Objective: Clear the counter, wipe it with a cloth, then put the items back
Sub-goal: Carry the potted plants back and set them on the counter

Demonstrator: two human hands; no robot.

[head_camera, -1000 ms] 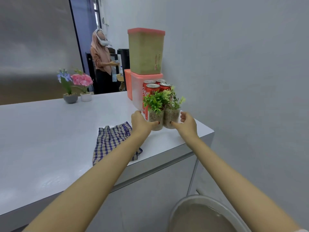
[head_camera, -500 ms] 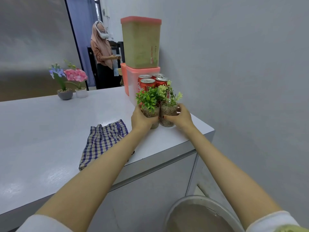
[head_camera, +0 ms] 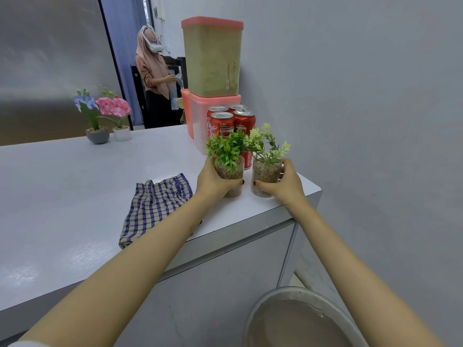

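White worktop [head_camera: 75, 186], grey wall. Near its right corner the left grip [head_camera: 213, 180] curls round the left plant cup [head_camera: 232, 172], the right grip [head_camera: 284, 184] round the right plant cup [head_camera: 265, 175], checked cloth [head_camera: 155, 206] just beside. Moved upright, they should spill no gravel.

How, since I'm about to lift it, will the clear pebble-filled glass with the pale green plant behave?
Probably heavy for its size: the clear pebble-filled glass looks packed with gravel. Smooth walls may slip, though the right hand wraps it. Bottom-heavy, so unlikely to tip.
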